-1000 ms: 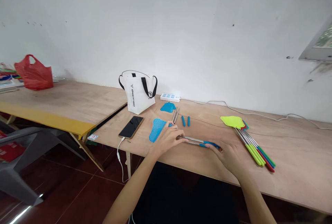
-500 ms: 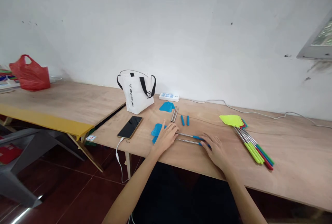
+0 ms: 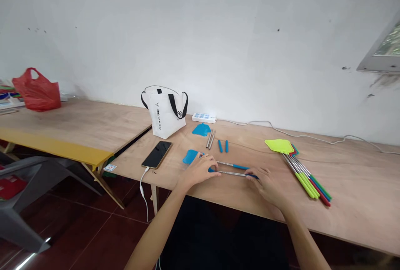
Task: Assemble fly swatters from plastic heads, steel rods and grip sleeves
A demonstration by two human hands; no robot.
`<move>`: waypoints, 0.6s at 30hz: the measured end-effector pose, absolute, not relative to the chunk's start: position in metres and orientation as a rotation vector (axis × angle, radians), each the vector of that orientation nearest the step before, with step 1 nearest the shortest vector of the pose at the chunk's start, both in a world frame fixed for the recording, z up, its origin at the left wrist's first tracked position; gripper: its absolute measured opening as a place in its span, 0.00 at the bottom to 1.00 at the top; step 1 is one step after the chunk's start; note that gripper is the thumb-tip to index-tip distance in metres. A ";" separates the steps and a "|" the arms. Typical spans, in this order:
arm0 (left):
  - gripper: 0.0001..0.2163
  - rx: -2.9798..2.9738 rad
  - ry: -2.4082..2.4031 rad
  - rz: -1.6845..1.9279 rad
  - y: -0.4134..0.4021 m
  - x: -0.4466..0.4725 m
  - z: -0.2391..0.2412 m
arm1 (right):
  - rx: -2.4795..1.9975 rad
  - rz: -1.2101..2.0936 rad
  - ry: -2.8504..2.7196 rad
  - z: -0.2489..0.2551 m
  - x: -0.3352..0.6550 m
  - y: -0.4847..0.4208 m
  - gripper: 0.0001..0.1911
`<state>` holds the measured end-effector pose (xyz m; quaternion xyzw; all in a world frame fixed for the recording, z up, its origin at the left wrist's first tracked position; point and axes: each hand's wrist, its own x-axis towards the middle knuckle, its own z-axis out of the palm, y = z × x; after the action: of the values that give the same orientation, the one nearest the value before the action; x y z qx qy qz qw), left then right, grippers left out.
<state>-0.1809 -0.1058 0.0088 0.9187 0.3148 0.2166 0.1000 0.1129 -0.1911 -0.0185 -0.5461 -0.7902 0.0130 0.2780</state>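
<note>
My left hand (image 3: 201,169) is closed around the head end of the nearer blue fly swatter (image 3: 233,173); its head is mostly hidden under my palm. My right hand (image 3: 264,183) grips the same swatter's blue handle, with the silver rod stretched between both hands. Just behind it lies a second blue swatter (image 3: 241,167), its blue head (image 3: 189,156) showing past my left fingers. Farther back rest loose blue swatter heads (image 3: 201,129), silver rods (image 3: 211,139) and two short blue handles (image 3: 223,146).
Assembled swatters with a yellow-green head (image 3: 278,145) lie in a stack at right. A phone (image 3: 157,154) on a white cable and a white bag (image 3: 167,113) stand to the left. A power strip (image 3: 203,117) sits by the wall. A red plastic bag (image 3: 37,91) is on the other table.
The nearer swatter has shifted toward me and right, away from the other swatter. My left fingers have closed on its head end, and my right hand has moved right and closed on its handle.
</note>
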 end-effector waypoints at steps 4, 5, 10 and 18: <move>0.12 2.691 0.851 0.570 -0.122 -0.180 0.019 | -1.490 0.133 -2.122 0.002 0.121 -0.208 0.16; 0.11 2.702 0.852 0.567 -0.126 -0.179 0.021 | -1.487 0.144 -2.112 0.007 0.121 -0.212 0.17; 0.07 2.874 0.856 0.691 -0.142 -0.169 0.033 | -1.478 0.034 -2.042 0.023 0.117 -0.223 0.17; 0.09 2.942 0.793 0.976 -0.144 -0.163 0.042 | -1.467 -0.461 -2.056 0.031 0.089 -0.228 0.18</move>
<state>-0.1626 -0.1436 0.0417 0.9191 0.2477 0.3049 -0.0290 0.0890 -0.2282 0.0307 -0.5478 -0.7681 -0.1724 0.2831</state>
